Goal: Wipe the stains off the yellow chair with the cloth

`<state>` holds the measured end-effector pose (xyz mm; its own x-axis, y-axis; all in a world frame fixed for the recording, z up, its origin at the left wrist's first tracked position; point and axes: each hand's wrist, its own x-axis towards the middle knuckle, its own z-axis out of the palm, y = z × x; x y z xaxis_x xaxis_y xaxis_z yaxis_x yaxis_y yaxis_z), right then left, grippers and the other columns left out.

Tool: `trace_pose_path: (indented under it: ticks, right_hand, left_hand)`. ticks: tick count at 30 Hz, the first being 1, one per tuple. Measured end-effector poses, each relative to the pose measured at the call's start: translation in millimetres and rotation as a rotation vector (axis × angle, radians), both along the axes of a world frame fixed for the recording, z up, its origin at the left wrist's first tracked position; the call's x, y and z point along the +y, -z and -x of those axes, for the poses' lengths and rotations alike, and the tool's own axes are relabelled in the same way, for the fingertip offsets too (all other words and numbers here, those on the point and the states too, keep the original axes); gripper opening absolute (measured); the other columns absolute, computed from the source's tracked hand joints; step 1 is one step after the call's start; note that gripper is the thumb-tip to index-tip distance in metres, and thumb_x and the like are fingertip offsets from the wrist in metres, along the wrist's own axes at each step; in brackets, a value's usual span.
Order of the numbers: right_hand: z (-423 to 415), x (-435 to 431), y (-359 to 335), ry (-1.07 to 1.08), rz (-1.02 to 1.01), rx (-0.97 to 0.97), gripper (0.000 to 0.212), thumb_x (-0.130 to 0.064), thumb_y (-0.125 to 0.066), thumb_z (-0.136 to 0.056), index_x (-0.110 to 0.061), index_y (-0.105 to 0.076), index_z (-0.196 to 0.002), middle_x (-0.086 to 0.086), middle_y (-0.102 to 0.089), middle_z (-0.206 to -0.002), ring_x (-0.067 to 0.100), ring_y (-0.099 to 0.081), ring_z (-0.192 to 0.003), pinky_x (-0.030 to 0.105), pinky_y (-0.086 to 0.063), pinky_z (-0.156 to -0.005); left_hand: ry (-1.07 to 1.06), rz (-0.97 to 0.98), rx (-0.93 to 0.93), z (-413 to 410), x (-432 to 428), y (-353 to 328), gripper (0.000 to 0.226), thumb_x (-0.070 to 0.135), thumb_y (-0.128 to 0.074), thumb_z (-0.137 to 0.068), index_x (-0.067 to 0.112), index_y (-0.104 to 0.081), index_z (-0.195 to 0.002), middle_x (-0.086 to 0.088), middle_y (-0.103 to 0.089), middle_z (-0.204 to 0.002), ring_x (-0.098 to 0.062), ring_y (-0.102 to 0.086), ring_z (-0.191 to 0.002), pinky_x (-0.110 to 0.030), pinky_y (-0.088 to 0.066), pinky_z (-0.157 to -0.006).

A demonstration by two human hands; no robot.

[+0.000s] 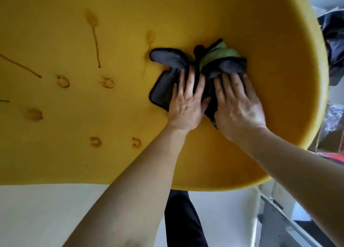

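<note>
A yellow chair (260, 32) seat fills the view. Across its left half lie many brown stains (63, 81), streaks and blotches, not yet wiped; most of the job appears to remain. Right of centre, a bunched dark cloth (163, 90) with a green patch lies on the seat. The left hand (186, 105) and right hand (236, 105) press it flat side by side, fingers (189, 81) spread open, gripping nothing.

Below me lies pale floor (46, 213); my dark trouser leg (183, 220) shows, with a grey metal frame (275, 222) at right.
</note>
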<state>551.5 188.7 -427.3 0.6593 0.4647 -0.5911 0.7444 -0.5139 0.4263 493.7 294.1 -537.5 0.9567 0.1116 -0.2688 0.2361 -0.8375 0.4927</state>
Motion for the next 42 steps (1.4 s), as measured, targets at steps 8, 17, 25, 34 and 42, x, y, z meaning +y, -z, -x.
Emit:
trace_pose_path:
  ticks: [8,17,25,34,42]
  right_hand:
    - [120,-31,35,-0.018,0.066,0.459,0.072,-0.050,-0.018,-0.105,-0.019,0.021,-0.156,0.013,0.020,-0.166,0.034,0.020,-0.152,0.055,0.012,-0.121]
    - [57,31,66,0.221,-0.140,0.113,0.070,-0.053,-0.020,-0.101,-0.024,0.003,-0.160,0.010,0.003,-0.169,0.032,0.005,-0.154,0.056,0.006,-0.122]
    - [247,52,97,0.152,-0.254,0.637,0.062,-0.051,-0.018,-0.103,-0.029,-0.011,-0.160,0.012,0.004,-0.167,0.036,-0.010,-0.154,0.057,-0.002,-0.122]
    - [158,84,138,0.285,-0.337,0.276,0.059,-0.046,-0.023,-0.104,-0.022,-0.025,-0.158,0.013,-0.007,-0.168,0.035,-0.005,-0.154,0.056,-0.003,-0.123]
    - [301,138,114,0.143,-0.358,0.755,0.057,-0.051,-0.017,-0.104,-0.040,0.001,-0.158,0.003,0.013,-0.168,0.032,0.006,-0.155,0.056,0.010,-0.122]
  left_hand:
    - [0.423,-0.041,0.329,157,28,15,0.066,0.054,-0.034,-0.101,0.019,-0.024,-0.156,-0.010,-0.013,-0.167,-0.032,0.003,-0.155,-0.054,-0.021,-0.121]
    - [0.167,-0.171,0.143,73,57,37,0.080,0.051,-0.049,-0.096,0.015,-0.015,-0.159,-0.014,-0.009,-0.167,-0.037,-0.003,-0.154,-0.054,-0.026,-0.119]
    - [0.299,-0.329,0.465,258,130,15,0.082,0.063,-0.043,-0.094,0.013,-0.027,-0.156,-0.018,-0.008,-0.167,-0.038,0.000,-0.154,-0.051,-0.019,-0.122]
    - [0.006,-0.233,0.271,187,105,47,0.079,0.048,-0.049,-0.095,0.022,-0.012,-0.160,-0.015,-0.010,-0.167,-0.043,0.000,-0.153,-0.062,-0.017,-0.119]
    - [-0.137,-0.453,0.465,323,197,20,0.093,0.060,-0.048,-0.091,0.005,-0.016,-0.158,-0.029,-0.003,-0.164,-0.048,-0.006,-0.151,-0.057,-0.021,-0.119]
